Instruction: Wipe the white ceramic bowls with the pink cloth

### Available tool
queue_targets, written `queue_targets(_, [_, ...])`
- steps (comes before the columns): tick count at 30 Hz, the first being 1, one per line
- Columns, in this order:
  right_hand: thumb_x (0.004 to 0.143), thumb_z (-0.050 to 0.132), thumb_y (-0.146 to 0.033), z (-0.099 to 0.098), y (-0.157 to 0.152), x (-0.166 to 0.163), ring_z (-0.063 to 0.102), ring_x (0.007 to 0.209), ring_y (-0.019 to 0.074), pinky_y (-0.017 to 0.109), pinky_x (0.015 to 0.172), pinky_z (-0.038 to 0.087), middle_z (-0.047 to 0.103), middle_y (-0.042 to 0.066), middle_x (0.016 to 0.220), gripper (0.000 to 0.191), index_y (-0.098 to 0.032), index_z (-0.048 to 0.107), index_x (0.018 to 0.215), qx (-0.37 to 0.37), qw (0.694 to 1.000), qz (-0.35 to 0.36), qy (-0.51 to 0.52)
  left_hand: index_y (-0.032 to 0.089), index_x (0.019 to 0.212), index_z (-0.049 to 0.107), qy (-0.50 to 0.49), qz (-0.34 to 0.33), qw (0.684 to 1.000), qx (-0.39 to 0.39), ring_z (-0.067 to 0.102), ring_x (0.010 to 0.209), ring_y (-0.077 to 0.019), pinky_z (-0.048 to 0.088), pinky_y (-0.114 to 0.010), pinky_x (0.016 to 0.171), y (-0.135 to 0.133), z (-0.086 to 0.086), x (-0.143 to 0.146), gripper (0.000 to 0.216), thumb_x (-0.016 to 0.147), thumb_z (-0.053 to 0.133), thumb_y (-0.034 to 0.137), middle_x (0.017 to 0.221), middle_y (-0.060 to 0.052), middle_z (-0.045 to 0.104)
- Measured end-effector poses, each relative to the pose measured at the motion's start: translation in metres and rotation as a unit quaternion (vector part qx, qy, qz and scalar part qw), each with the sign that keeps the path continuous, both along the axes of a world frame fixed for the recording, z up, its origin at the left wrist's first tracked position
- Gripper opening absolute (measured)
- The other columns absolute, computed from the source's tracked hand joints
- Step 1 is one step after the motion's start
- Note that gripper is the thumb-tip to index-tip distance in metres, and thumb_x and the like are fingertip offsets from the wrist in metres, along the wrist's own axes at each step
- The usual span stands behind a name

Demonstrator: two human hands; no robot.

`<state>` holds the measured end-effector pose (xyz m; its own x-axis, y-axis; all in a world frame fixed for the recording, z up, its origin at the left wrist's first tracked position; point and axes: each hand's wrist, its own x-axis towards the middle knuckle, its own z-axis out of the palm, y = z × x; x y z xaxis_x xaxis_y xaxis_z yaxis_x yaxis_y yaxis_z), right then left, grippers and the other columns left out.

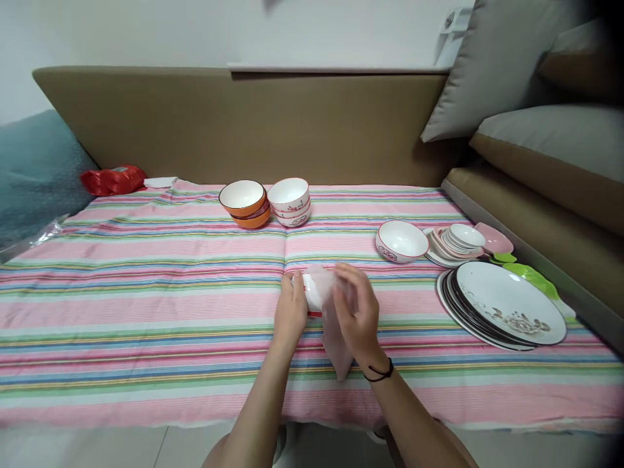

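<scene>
My left hand (290, 311) grips a white bowl (312, 294) with a red rim by its left side, just above the striped cloth. My right hand (358, 311) is closed on a thin, pale pink cloth (337, 348). The upper part of that cloth lies against the bowl, and a loose end hangs down between my wrists. Cloth and fingers hide much of the bowl. The right fingers are slightly blurred.
Behind my hands stand a stack of orange bowls (251, 221) and a stack of white bowls (294, 220). To the right are a single white bowl (402, 242), small dishes (463, 237) and a pile of large plates (511, 302). A red package (113, 181) lies far left.
</scene>
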<state>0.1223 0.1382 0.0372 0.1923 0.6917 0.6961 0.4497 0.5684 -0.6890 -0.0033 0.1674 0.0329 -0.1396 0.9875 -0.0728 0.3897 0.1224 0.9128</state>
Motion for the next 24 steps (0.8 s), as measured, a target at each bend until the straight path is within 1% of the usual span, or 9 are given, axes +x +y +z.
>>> queue_targets(2, [0.09,0.056,-0.021,-0.002,0.002,0.003,0.058,0.115,0.0249,0.048,0.098,0.049,0.065,0.01,0.12,0.026,-0.023,0.062,0.115,-0.019,0.999,-0.034,-0.003,0.018,0.106,0.051,0.005,-0.002,1.0,-0.005,0.058,0.088,-0.022,0.044,-0.036,0.083,0.0,0.002,0.001,0.042,0.097,0.023,0.049,0.101,-0.01,0.056])
queue_targets(3, [0.09,0.056,-0.022,-0.002,0.003,0.005,0.06,0.112,0.0248,0.048,0.096,0.05,0.067,0.009,0.117,0.022,-0.024,0.065,0.111,-0.026,0.999,-0.03,-0.014,0.019,0.105,0.051,0.008,-0.001,1.0,-0.004,0.058,0.088,-0.0223,0.045,-0.037,0.083,0.0,0.002,0.0,0.042,0.097,0.023,0.049,0.101,-0.01,0.056])
queue_targets(6, [0.091,0.054,-0.019,0.0,0.003,0.009,0.065,0.103,0.0231,0.045,0.09,0.054,0.072,0.004,0.1,0.018,-0.026,0.07,0.095,-0.014,0.998,0.039,-0.048,0.018,0.103,0.052,0.017,-0.009,0.999,0.026,0.058,0.088,-0.0233,0.046,-0.04,0.083,0.0,-0.003,-0.002,0.042,0.097,0.022,0.046,0.1,-0.011,0.056])
queue_targets(10, [0.09,0.055,-0.016,0.005,-0.004,0.007,0.064,0.104,0.0232,0.046,0.094,0.051,0.072,0.002,0.092,0.017,-0.027,0.068,0.094,0.013,0.988,0.111,-0.111,0.011,0.12,0.05,0.081,-0.069,0.988,0.114,0.055,0.098,-0.027,0.045,-0.044,0.09,0.002,-0.017,-0.006,0.041,0.091,0.034,0.036,0.111,-0.018,0.051])
queue_targets(12, [0.091,0.053,-0.017,0.005,-0.005,0.005,0.063,0.104,0.0227,0.044,0.092,0.052,0.07,0.004,0.099,0.02,-0.027,0.066,0.103,0.004,0.989,0.095,-0.109,0.01,0.124,0.048,0.089,-0.075,0.986,0.123,0.053,0.102,-0.0278,0.045,-0.045,0.092,0.002,-0.022,-0.006,0.044,0.091,0.033,0.034,0.116,-0.019,0.049])
queue_targets(14, [0.092,0.052,-0.02,0.002,-0.004,0.004,0.06,0.107,0.0236,0.044,0.092,0.051,0.065,0.006,0.112,0.027,-0.027,0.063,0.115,-0.006,0.993,0.044,-0.111,0.013,0.123,0.05,0.069,-0.066,0.988,0.121,0.054,0.102,-0.0264,0.045,-0.044,0.093,0.003,-0.025,-0.006,0.042,0.093,0.03,0.034,0.115,-0.017,0.05])
queue_targets(16, [0.09,0.057,-0.024,-0.001,-0.001,0.005,0.056,0.11,0.0256,0.047,0.093,0.048,0.062,0.007,0.119,0.031,-0.028,0.062,0.12,-0.013,0.991,0.0,-0.134,0.015,0.121,0.051,0.049,-0.056,0.991,0.115,0.055,0.099,-0.0245,0.046,-0.042,0.091,0.003,-0.027,-0.005,0.041,0.094,0.03,0.036,0.113,-0.014,0.051])
queue_targets(20, [0.088,0.061,-0.024,-0.002,0.002,0.005,0.055,0.102,0.0248,0.044,0.087,0.049,0.063,0.006,0.108,0.017,-0.029,0.07,0.102,-0.01,0.988,-0.001,-0.152,0.012,0.125,0.048,0.064,-0.056,0.99,0.115,0.056,0.094,-0.0247,0.047,-0.044,0.089,0.002,-0.027,-0.006,0.042,0.092,0.033,0.034,0.113,-0.016,0.05])
queue_targets(24, [0.089,0.057,-0.019,0.003,-0.002,0.002,0.055,0.093,0.0226,0.041,0.082,0.047,0.065,0.004,0.096,0.012,-0.025,0.066,0.087,0.0,0.984,0.045,-0.171,0.011,0.121,0.049,0.08,-0.067,0.987,0.123,0.055,0.099,-0.0265,0.045,-0.046,0.093,0.003,-0.022,-0.007,0.039,0.089,0.038,0.029,0.113,-0.017,0.05])
